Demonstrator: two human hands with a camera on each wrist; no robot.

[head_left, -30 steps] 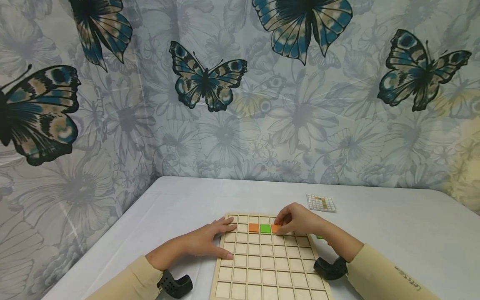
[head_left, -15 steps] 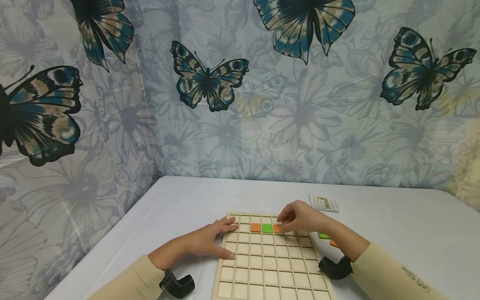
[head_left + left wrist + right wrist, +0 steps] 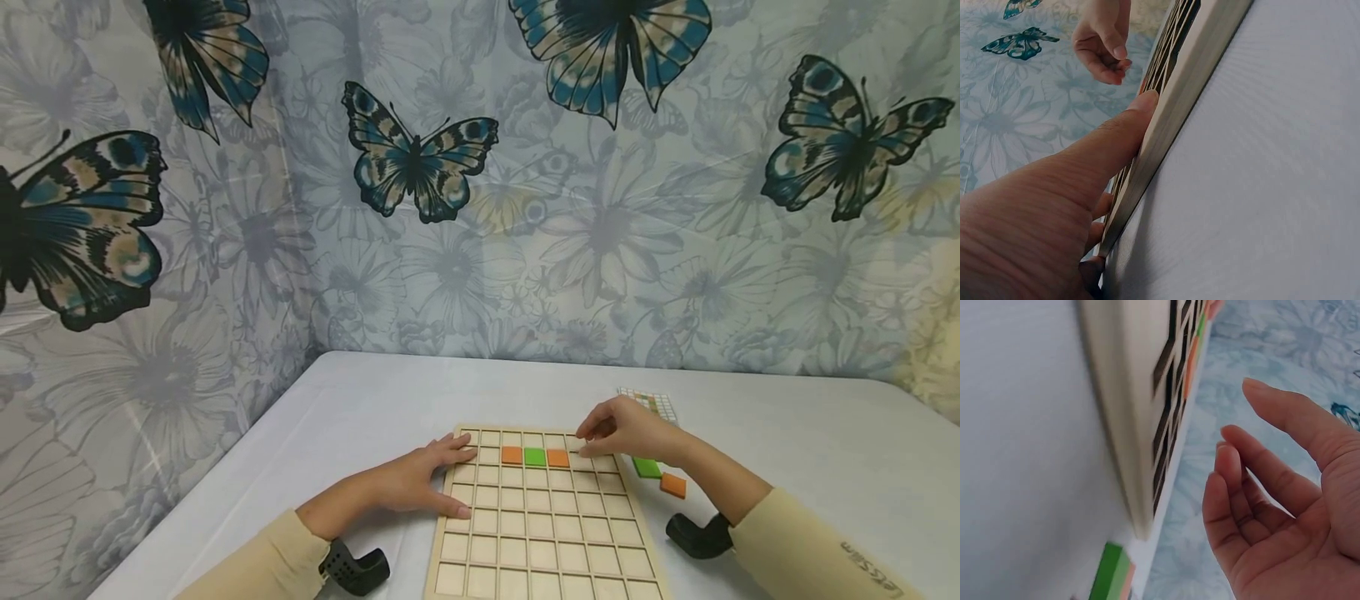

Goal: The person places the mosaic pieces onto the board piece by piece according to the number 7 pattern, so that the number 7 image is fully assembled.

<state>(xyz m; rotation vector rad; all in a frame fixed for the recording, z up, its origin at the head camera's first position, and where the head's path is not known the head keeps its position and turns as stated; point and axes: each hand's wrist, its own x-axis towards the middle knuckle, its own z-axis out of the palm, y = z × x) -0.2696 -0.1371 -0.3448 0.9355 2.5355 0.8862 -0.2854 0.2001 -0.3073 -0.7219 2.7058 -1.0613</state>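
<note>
A wooden grid board (image 3: 533,527) lies on the white table. Two orange tiles, one left (image 3: 512,455) and one right (image 3: 558,457), flank a green tile (image 3: 535,457) in its second row from the far end. My left hand (image 3: 422,478) rests spread on the board's left edge, its thumb on the rim in the left wrist view. Over the far right corner hovers my right hand (image 3: 628,430), just right of the row of tiles. The right wrist view shows a gap between its thumb and loosely bent fingers, with nothing held.
Off the board's right side lie a loose green tile (image 3: 647,468) and a loose orange tile (image 3: 673,485). A small printed grid card (image 3: 664,406) sits behind the right hand, partly covered. Butterfly-patterned cloth (image 3: 450,283) hangs beyond the table's far edge.
My right hand has let go of the right orange tile, which stays in its cell, and has moved right. More of the loose tiles now shows. The left hand stays on the board.
</note>
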